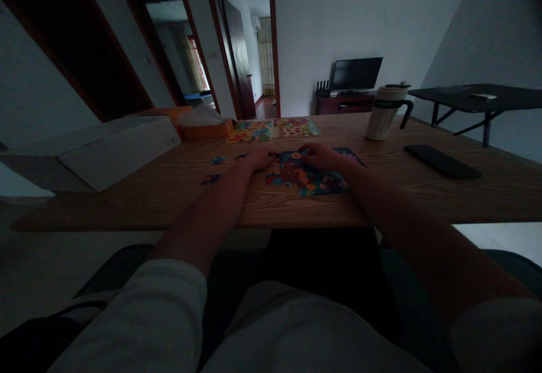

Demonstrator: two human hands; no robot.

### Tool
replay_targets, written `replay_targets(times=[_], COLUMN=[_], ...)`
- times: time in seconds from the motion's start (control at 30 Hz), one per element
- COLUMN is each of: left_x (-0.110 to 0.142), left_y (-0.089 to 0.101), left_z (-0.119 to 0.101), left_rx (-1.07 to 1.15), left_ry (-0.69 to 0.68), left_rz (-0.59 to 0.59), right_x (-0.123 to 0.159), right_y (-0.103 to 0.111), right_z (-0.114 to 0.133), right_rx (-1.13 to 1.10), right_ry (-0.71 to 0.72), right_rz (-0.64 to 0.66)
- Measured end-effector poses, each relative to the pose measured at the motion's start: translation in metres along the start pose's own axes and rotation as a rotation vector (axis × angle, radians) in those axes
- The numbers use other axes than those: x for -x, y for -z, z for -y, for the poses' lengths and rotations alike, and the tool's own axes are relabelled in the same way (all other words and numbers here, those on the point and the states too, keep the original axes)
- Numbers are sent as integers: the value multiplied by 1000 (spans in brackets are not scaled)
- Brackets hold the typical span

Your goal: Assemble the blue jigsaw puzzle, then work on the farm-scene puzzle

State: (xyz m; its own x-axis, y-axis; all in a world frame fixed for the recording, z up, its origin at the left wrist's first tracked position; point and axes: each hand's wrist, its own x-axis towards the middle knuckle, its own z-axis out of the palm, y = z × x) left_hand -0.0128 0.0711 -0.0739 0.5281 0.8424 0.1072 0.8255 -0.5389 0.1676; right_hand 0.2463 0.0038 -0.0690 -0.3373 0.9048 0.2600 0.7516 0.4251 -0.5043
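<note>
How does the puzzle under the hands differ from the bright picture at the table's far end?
The puzzle is dark blue and red; the picture is paler, with yellow and pink. The left hand and right hand rest on the puzzle; neither touches the picture. Both puzzle and picture lie flat on the wooden table.
</note>
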Motion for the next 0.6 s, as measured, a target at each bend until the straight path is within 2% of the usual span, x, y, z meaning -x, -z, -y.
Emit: replay_targets(times=[0.1, 0.33, 0.6], left_x=[-1, 5, 1], left_y=[0, 0, -1], left_z=[-1, -2, 3], left_rx=[-13, 19, -4], left_ry=[9, 50, 20], left_rz=[9, -116, -76], right_x=[2, 5, 6], right_y=[2, 4, 5], right_z=[3, 6, 9], right_rx=[-1, -8, 0], right_ry=[-3, -24, -31], right_rz=[17, 29, 34])
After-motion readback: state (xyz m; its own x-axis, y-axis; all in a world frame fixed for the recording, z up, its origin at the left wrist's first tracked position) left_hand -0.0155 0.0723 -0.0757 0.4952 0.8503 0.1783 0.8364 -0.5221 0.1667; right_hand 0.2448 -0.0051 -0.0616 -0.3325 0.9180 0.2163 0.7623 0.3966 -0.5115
